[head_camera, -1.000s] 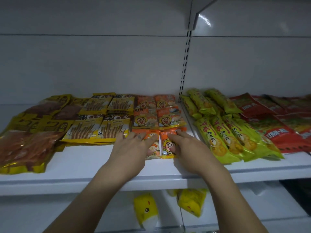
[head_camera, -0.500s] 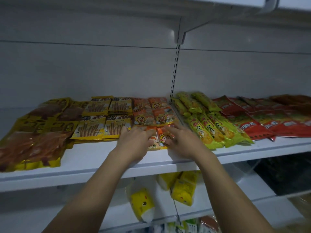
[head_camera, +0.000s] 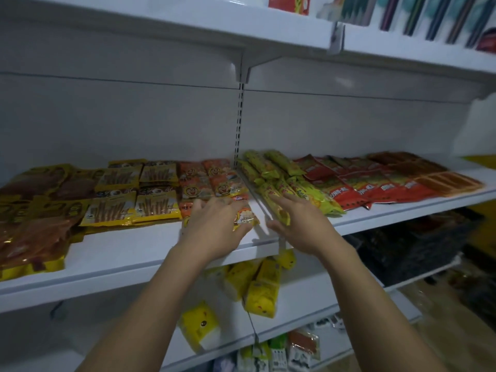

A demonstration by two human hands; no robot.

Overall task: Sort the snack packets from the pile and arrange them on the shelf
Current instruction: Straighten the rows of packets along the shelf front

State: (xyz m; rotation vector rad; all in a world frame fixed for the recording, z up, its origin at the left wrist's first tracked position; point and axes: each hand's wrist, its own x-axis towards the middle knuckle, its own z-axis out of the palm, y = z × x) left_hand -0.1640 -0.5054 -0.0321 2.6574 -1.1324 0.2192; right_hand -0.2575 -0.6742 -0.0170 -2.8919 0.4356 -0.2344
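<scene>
Left hand (head_camera: 214,226): flat, pressing orange packets (head_camera: 244,217), shelf (head_camera: 120,253) front.
Right hand (head_camera: 300,224): fingers straight, at 3 o'clock, over yellow-green packets (head_camera: 319,200).

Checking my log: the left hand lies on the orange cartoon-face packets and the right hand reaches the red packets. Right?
No. The head view shows the right hand at the yellow-green packets, not the red packets further right. The left hand does lie on the orange cartoon-face packets.
</scene>
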